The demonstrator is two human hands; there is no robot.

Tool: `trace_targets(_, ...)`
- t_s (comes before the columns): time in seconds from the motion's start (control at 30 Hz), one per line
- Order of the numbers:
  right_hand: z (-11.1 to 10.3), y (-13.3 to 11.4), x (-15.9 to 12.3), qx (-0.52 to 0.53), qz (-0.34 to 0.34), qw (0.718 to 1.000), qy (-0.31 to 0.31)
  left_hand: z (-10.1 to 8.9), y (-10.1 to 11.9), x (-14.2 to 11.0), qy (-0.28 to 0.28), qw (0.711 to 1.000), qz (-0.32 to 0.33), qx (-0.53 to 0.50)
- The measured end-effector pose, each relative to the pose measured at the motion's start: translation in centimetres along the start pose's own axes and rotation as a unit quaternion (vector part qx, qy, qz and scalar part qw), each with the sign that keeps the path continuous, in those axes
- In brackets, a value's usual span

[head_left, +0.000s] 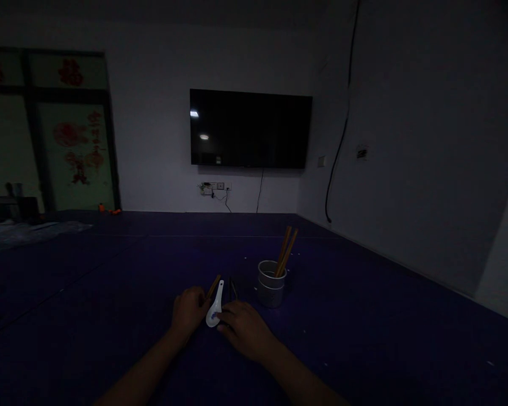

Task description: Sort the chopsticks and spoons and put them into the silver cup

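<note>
A white ceramic spoon (pixel 215 307) lies on the dark blue surface (pixel 364 316) between my two hands. My left hand (pixel 188 312) is curled at the spoon's left side, with a brown chopstick (pixel 214 286) sticking out from its fingers. My right hand (pixel 244 327) rests fingers bent on the spoon's bowl end, beside some dark utensils (pixel 232 288). Just right of them stands a small metal cup (pixel 271 283) holding two wooden chopsticks (pixel 287 250). The room is very dim.
A black television (pixel 250 129) hangs on the white far wall above a socket strip (pixel 215 186). Glass doors with red paper cuttings (pixel 74 141) stand at the left. Clutter (pixel 8 208) sits at the far left edge of the surface.
</note>
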State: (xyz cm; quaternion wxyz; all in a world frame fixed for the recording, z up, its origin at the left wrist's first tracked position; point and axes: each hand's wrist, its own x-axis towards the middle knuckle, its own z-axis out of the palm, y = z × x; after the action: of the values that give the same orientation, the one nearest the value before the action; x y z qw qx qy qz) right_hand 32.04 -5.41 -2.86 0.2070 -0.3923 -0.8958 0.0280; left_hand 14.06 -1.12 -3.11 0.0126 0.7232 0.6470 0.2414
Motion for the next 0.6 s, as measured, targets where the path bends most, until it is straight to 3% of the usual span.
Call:
trace_targets(0.43,0.1,0.1,0.0,-0.013,-0.001,1.0,-0.007,-0.8,0.3,-0.3,-0.017,0.99,-0.003,0.14)
trace_targets(0.6,0.0,0.0,-0.1,-0.007,-0.006,1.0,-0.007,-1.2,0.1,-0.2,-0.032,0.987,0.036,0.154)
